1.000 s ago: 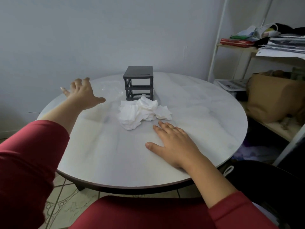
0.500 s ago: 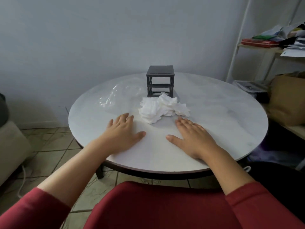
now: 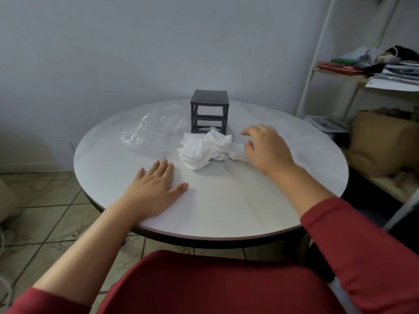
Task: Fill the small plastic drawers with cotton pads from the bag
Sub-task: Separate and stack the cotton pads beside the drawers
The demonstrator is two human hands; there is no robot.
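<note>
Head cam is looking down on the round tabletop [image 3: 249,200]. R grip [image 3: 267,150] is hovering at the right edge of the cotton pads [image 3: 204,150], fingers loosely curled, nothing visibly held. Its thumb is sitting just beside the outermost pad, contact unclear due to blur. L grip [image 3: 156,189] is lying flat on the tabletop, palm down, fingers straight, empty, near the pile's front-left but apart from it.

Pads are lying in a loose white heap mid-tabletop, right in front of the drawer unit [image 3: 209,115]. Unit is standing upright, dark grey, two tiers. Can't tell if drawers are seated, though sth pale is showing in the lower tier. Clear bag [image 3: 154,125] is lying crumpled to the unit's left, looking emptied.

Judgement: pads are out of the bag, so filling is only starting. Next move is calling for R grip to pinch a few pads off the heap w/o dragging the rest, plus an opened drawer to take them. L grip is prob. needed to steady the light unit.
</note>
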